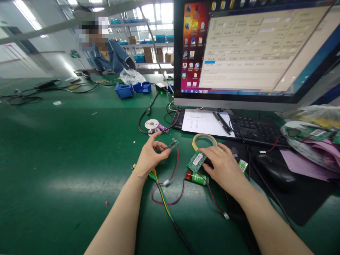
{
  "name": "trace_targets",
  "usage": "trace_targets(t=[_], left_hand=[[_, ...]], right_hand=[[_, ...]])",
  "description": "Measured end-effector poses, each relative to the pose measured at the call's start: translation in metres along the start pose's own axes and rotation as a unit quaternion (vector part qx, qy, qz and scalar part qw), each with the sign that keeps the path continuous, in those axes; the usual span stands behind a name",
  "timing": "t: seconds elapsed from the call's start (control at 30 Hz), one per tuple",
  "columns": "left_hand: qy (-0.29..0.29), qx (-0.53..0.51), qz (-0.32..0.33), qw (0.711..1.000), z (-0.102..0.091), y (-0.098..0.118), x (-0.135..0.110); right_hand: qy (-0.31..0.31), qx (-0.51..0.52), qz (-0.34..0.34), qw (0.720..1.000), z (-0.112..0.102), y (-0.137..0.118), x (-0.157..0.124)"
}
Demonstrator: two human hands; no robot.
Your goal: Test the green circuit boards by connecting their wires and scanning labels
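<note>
My left hand (155, 153) pinches a small circuit board (173, 143) by its edge, seen nearly edge-on, with a red-and-black lead running down from it to a white connector (166, 182). In my right hand (221, 164) is a green circuit board (196, 161) with a white label, gripped at its right edge. From this board a thin red lead drops to another white connector (226, 215). Just below the board lies a green battery (197, 177) with a red end and wires. Behind my right fingers sits a roll of yellow tape (195, 141).
A monitor (239, 102) stands behind a keyboard (255, 129), with paper (195, 122) and pens (222, 122) on top. A solder spool (151, 124) and blue bins (124, 90) are further back. A mouse (275, 170) lies right. Across the table sits a person (113, 56).
</note>
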State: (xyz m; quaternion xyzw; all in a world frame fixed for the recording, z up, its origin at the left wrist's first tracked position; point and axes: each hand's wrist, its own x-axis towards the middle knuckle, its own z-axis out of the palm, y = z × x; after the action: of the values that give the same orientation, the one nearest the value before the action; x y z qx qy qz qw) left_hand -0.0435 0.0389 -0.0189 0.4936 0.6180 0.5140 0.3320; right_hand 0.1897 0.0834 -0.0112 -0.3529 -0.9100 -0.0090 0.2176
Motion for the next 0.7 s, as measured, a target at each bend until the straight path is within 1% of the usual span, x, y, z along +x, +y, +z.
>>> trace_targets(t=[0.03,0.07,0.1,0.13,0.17,0.2,0.27,0.33,0.4,0.47,0.53,0.7], left_hand=[[0.014,-0.145,-0.031,0.989,0.0,0.003,-0.002],[0.015,-0.279,-0.067,0.958,0.001,0.006,-0.003],[0.004,-0.389,-0.103,0.916,0.003,0.008,-0.005],[-0.016,-0.466,-0.135,0.874,0.006,0.01,-0.007],[-0.038,-0.516,-0.156,0.842,0.009,0.012,-0.009],[-0.057,-0.547,-0.166,0.818,0.013,0.014,-0.01],[-0.082,-0.578,-0.172,0.794,0.02,0.016,-0.013],[-0.091,-0.588,-0.176,0.784,0.025,0.018,-0.016],[-0.09,-0.584,-0.171,0.788,0.026,0.018,-0.019],[-0.083,-0.572,-0.149,0.802,0.026,0.018,-0.021],[-0.081,-0.55,-0.12,0.822,0.026,0.019,-0.023],[-0.12,-0.484,-0.031,0.866,0.029,0.021,-0.029]], right_hand=[[0.005,0.003,0.0,1.0,-0.001,0.0,0.0],[0.012,0.005,-0.001,1.0,-0.001,0.0,0.0],[0.021,0.006,-0.003,1.0,-0.001,0.001,-0.001],[0.03,0.007,-0.006,1.0,-0.001,0.002,-0.001],[0.037,0.008,-0.01,0.999,0.0,0.003,-0.001],[0.044,0.009,-0.012,0.999,0.001,0.004,-0.001],[0.056,0.014,-0.015,0.998,0.003,0.005,-0.001],[0.071,0.027,-0.022,0.997,0.003,0.004,-0.001],[0.087,0.052,-0.03,0.994,0.0,0.0,-0.001],[0.098,0.089,-0.031,0.991,-0.005,-0.008,0.0],[0.105,0.129,-0.026,0.986,-0.01,-0.015,0.001],[0.132,0.18,-0.014,0.975,-0.019,-0.024,0.0]])
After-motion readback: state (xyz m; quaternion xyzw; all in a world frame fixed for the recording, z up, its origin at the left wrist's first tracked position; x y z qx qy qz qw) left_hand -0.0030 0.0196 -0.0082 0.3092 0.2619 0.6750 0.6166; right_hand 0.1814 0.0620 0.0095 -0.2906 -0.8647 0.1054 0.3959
